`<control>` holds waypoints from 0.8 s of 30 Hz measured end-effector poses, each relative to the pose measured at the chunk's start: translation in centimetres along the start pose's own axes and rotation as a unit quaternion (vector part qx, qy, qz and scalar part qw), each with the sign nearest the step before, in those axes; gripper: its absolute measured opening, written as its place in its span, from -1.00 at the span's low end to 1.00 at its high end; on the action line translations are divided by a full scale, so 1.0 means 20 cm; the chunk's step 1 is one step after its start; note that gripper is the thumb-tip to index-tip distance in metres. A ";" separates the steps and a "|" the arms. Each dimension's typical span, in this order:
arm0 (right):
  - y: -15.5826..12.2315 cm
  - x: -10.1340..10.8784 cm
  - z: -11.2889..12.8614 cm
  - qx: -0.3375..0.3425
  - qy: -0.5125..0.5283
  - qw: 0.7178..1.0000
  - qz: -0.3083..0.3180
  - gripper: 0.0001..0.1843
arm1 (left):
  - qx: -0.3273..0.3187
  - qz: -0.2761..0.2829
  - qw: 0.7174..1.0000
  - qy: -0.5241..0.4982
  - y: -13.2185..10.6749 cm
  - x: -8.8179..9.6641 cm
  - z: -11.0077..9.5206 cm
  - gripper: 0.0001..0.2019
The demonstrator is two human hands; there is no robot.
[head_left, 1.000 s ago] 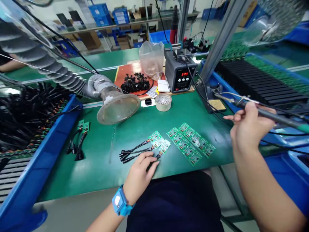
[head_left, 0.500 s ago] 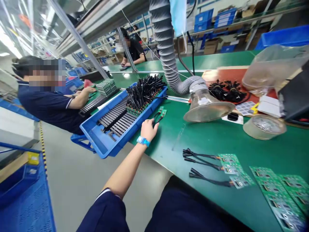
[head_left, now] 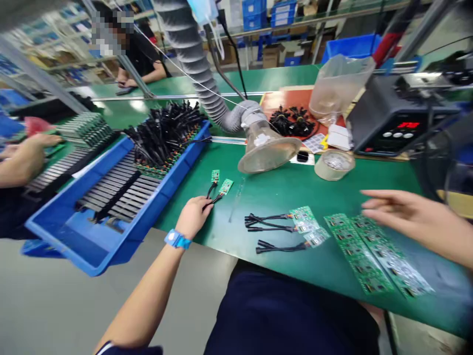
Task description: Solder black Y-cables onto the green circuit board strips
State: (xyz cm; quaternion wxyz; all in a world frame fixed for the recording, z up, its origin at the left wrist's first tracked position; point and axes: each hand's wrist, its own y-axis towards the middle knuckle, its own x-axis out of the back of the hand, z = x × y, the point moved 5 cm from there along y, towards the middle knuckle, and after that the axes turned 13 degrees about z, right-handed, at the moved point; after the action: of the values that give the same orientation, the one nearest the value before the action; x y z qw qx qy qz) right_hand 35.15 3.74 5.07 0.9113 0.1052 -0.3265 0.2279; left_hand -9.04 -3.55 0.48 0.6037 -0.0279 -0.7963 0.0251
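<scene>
My left hand (head_left: 194, 217), with a blue band on the wrist, is closed round the black cables (head_left: 212, 197) of two small green circuit boards (head_left: 226, 186). It rests low over the green bench, just right of the blue bin. At the right, my right hand (head_left: 406, 214) has its fingers stretched out and holds nothing visible. It hovers by the upper end of two long circuit board panels (head_left: 384, 251). Between the hands lie several small boards (head_left: 303, 219) with black cables (head_left: 271, 222) pointing left.
The blue bin (head_left: 92, 264) holds rows of dark strips and a heap of cabled boards. A fume extractor hood (head_left: 269, 153) hangs over the bench. Behind stand a round tub (head_left: 334, 165) and a soldering station (head_left: 402, 118). A co-worker's arm (head_left: 22, 158) shows at left.
The view has swung right, bringing my right hand and the soldering station into sight. My left hand keeps hold of the cables, and the two boards now lie farther apart.
</scene>
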 end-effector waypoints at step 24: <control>0.31 -0.76 0.37 0.096 -0.235 0.856 0.449 -0.74 | 0.040 0.222 0.775 -0.591 -0.37 -0.41 -0.76 -0.40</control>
State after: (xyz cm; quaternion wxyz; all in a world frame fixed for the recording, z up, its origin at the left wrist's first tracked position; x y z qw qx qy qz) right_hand 17.66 1.45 1.12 0.5910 0.0846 -0.5195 0.6113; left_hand 7.71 -11.47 -2.73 -0.0069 -0.1591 -0.9664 0.2016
